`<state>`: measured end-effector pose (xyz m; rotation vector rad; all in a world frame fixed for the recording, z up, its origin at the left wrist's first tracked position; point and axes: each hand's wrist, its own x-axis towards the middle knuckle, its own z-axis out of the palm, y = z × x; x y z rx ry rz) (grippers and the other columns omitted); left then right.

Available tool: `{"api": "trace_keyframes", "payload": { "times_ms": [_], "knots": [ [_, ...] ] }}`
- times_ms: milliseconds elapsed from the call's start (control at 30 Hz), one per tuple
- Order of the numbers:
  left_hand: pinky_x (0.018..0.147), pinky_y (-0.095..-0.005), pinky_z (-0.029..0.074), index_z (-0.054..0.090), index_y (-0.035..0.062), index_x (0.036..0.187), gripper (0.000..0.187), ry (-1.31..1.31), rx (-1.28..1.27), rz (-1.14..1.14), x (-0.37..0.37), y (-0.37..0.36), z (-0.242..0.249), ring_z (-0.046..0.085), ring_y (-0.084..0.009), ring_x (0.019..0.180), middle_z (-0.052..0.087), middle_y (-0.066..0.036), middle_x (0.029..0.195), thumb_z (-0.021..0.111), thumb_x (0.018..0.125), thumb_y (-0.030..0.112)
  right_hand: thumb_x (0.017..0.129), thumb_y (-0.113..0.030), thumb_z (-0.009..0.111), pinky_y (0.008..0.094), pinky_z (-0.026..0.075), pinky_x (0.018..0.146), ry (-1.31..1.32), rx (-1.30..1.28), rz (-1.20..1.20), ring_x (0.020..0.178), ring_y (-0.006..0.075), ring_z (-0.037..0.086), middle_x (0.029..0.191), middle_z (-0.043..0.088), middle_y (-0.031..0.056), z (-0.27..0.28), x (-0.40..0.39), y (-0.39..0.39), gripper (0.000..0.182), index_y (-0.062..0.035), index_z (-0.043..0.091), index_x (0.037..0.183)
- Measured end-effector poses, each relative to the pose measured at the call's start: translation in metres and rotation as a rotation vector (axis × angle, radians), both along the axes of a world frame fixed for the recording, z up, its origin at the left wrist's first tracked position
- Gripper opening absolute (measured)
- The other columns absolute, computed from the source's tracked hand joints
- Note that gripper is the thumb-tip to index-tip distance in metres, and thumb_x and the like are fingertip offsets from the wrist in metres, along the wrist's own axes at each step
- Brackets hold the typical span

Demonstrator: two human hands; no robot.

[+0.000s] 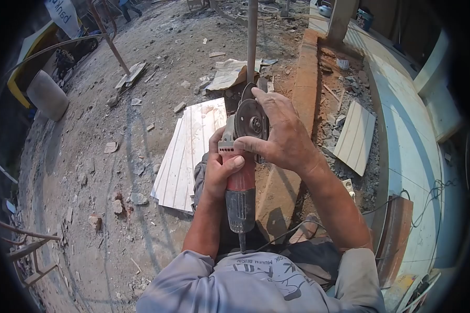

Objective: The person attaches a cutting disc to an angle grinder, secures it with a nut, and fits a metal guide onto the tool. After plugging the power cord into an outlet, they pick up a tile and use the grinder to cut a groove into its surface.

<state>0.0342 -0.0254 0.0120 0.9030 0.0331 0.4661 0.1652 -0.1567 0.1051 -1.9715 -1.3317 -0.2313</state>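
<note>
Gripping the angle grinder [240, 180], the left hand [223, 169] wraps its fingers around the red body just below the metal head. The right hand [287, 130] curves about the cutting disc [250, 119], thumb and fingers spread near its edge; whether they clasp it or merely touch cannot be told. The tool sits in front of the person, its tail toward the shirt [266, 271]. It is probably rigid and head-heavy, so the body offers the surest hold; the thin disc may be brittle and abrasive, best taken by its flat faces.
</note>
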Motion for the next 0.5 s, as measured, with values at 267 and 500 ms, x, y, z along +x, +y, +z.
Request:
{"api": "trace_keyframes", "payload": {
  "times_ms": [267,500],
  "knots": [
    [0.098,-0.0441,0.057,0.030,0.0084,0.153,0.085,-0.013,0.003,0.002,-0.0014,-0.0001,0.0018,0.063,-0.0273,0.116,0.054,-0.018,0.132,0.077,0.082,0.013,0.071,-0.048,0.087,0.0501,0.034,0.117,-0.050,0.068,0.123,0.137,0.0431,0.046,0.142,0.050,0.0268,-0.0021,0.0035,-0.0004,0.105,0.0011,0.041,0.152],
    [0.099,-0.0444,0.056,0.030,0.0086,0.153,0.086,-0.001,-0.002,0.008,-0.0003,-0.0011,0.0024,0.062,-0.0279,0.117,0.054,-0.018,0.133,0.078,0.082,0.014,0.074,-0.046,0.086,0.0507,0.031,0.120,-0.091,0.053,0.075,0.141,0.0414,0.042,0.148,0.048,0.0251,-0.0033,0.0015,0.0029,0.104,-0.0002,0.038,0.154]
  ]
}}
